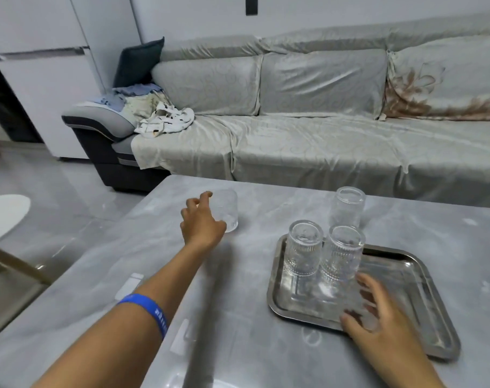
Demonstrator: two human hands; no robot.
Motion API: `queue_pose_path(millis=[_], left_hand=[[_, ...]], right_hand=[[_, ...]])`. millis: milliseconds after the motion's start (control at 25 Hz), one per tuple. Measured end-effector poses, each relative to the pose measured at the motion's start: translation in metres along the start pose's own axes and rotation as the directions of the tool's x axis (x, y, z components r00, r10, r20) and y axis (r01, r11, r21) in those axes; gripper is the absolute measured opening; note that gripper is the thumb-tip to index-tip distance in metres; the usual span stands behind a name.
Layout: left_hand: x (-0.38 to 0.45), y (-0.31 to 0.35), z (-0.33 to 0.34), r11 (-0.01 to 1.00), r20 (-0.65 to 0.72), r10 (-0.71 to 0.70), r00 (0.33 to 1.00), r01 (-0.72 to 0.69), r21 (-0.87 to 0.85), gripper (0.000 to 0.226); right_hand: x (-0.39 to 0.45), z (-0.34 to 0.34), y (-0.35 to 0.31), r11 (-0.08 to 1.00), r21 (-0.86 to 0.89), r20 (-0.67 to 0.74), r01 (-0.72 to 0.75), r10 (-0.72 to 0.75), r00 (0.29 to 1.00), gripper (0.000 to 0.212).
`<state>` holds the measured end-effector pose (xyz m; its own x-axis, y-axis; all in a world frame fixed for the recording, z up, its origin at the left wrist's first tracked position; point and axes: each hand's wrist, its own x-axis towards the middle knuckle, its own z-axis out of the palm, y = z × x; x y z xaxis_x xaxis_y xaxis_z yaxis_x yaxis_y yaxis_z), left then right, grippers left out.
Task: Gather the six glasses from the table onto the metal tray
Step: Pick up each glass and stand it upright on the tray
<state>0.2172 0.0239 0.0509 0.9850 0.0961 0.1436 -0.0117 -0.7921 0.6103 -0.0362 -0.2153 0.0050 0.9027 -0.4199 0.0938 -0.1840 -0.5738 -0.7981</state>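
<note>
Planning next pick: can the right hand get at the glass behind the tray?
Probably yes, but not straight: two glasses on the tray stand between the right hand and that glass; their right side looks free.
</note>
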Motion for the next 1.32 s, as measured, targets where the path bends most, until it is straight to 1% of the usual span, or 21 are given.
queue_pose_path(millis=[40,120,240,360,440,480,520,600,680,760,800,840,880,920,1000,1040,1080,1120,1160,1240,1320], left_hand=[[0.009,0.001,0.004,0.998,0.060,0.020,0.998,-0.024,0.066,0.057],[0.018,0.003,0.013,0.998,0.107,0.024,0.994,-0.031,0.062,0.037],[0.016,0.000,0.019,0.999,-0.008,0.027,1.000,-0.027,-0.045,0.018],[-0.009,-0.002,0.006,0.962,-0.102,0.103,0.989,-0.125,-0.242,0.015],[-0.040,0.009,-0.008,0.879,-0.139,0.186,0.973,-0.228,-0.418,0.014],[-0.059,0.018,-0.015,0.823,-0.148,0.257,0.955,-0.296,-0.485,0.017],[-0.081,0.028,-0.020,0.769,-0.162,0.345,0.924,-0.378,-0.516,0.020],[-0.125,0.050,-0.026,0.661,-0.202,0.562,0.802,-0.582,-0.474,0.017],[-0.163,0.071,-0.024,0.518,-0.172,0.766,0.620,-0.753,-0.405,0.011],[-0.187,0.088,-0.016,0.378,-0.129,0.890,0.437,-0.866,-0.329,0.006],[-0.193,0.093,-0.014,0.331,-0.107,0.920,0.377,-0.894,-0.303,0.006],[-0.196,0.094,-0.012,0.316,-0.066,0.933,0.353,-0.895,-0.316,0.012],[-0.195,0.092,-0.010,0.339,-0.017,0.929,0.369,-0.870,-0.359,0.024],[-0.192,0.086,-0.006,0.399,0.036,0.905,0.424,-0.815,-0.421,0.038],[-0.184,0.067,0.005,0.607,0.083,0.756,0.650,-0.647,-0.461,0.052],[-0.178,0.057,0.012,0.731,0.084,0.616,0.784,-0.528,-0.433,0.052],[-0.169,0.047,0.018,0.844,0.118,0.453,0.884,-0.383,-0.376,0.049],[-0.162,0.040,0.023,0.921,0.194,0.305,0.932,-0.237,-0.309,0.047],[-0.154,0.034,0.030,0.955,0.288,0.197,0.937,-0.116,-0.274,0.042],[-0.143,0.029,0.038,0.955,0.419,0.113,0.901,0.018,-0.296,0.014],[-0.135,0.026,0.044,0.943,0.442,0.087,0.893,0.069,-0.325,0.021]], right_hand=[[-0.005,-0.001,-0.003,1.000,-0.010,0.039,0.028,-0.028,0.999,0.075],[-0.008,-0.003,-0.004,0.995,-0.060,0.091,0.083,-0.077,0.993,0.071],[-0.006,-0.006,0.004,0.997,-0.066,0.144,0.050,-0.040,0.989,0.052],[-0.005,-0.013,0.000,0.998,-0.029,0.073,0.056,-0.053,0.996,0.030],[-0.001,-0.018,-0.016,0.975,0.220,0.014,-0.030,0.028,1.000,0.019],[0.001,-0.022,-0.027,0.892,0.429,0.061,-0.142,0.128,0.990,0.017],[0.003,-0.025,-0.041,0.746,0.599,0.205,-0.290,0.208,0.957,0.026],[0.003,-0.036,-0.069,0.455,0.701,0.526,-0.549,0.191,0.829,0.057],[0.002,-0.048,-0.080,0.282,0.714,0.643,-0.641,0.100,0.759,0.080],[-0.001,-0.060,-0.078,0.229,0.742,0.631,-0.631,0.083,0.772,0.080],[-0.002,-0.066,-0.074,0.233,0.751,0.611,-0.618,0.112,0.784,0.075],[-0.004,-0.072,-0.069,0.243,0.757,0.587,-0.607,0.157,0.795,0.069],[-0.002,-0.076,-0.063,0.265,0.762,0.551,-0.591,0.212,0.807,0.063],[0.001,-0.079,-0.055,0.299,0.767,0.500,-0.567,0.276,0.821,0.059],[0.012,-0.083,-0.038,0.397,0.773,0.327,-0.494,0.418,0.848,0.058],[0.019,-0.085,-0.031,0.461,0.771,0.204,-0.439,0.473,0.857,0.059],[0.027,-0.086,-0.024,0.541,0.754,0.071,-0.372,0.496,0.865,0.059],[0.035,-0.087,-0.018,0.630,0.715,-0.050,-0.303,0.479,0.877,0.058],[0.043,-0.086,-0.012,0.727,0.640,-0.143,-0.248,0.430,0.891,0.059],[0.060,-0.083,-0.003,0.908,0.369,-0.237,-0.199,0.299,0.924,0.062],[0.077,-0.075,0.004,0.977,0.117,-0.265,-0.178,0.204,0.942,0.068]])
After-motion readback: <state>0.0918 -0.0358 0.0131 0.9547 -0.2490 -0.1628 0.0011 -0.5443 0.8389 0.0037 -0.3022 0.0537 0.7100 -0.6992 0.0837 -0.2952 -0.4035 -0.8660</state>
